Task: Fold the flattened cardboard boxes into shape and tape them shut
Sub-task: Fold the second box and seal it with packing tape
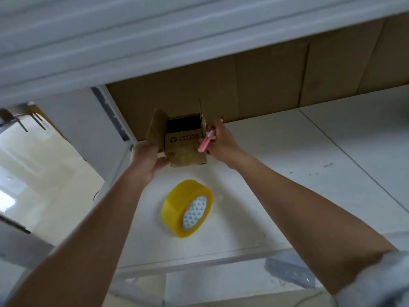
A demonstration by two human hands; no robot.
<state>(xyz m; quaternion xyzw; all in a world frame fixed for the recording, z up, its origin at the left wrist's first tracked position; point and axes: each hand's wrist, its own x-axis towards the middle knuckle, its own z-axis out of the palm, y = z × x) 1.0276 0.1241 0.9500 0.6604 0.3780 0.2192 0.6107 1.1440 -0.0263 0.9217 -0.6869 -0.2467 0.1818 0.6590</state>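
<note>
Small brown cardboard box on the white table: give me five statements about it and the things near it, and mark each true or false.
1. The left hand grips the small brown cardboard box at its left side. True.
2. The right hand holds a blue marker. False: it holds a slim pink cutter.
3. The yellow roll of tape sits on top of the box. False: it lies on the white table, nearer the person than the box.
4. The box's top flaps are open. True: the dark inside shows.
5. The box bears a printed recycling symbol. True.
</note>
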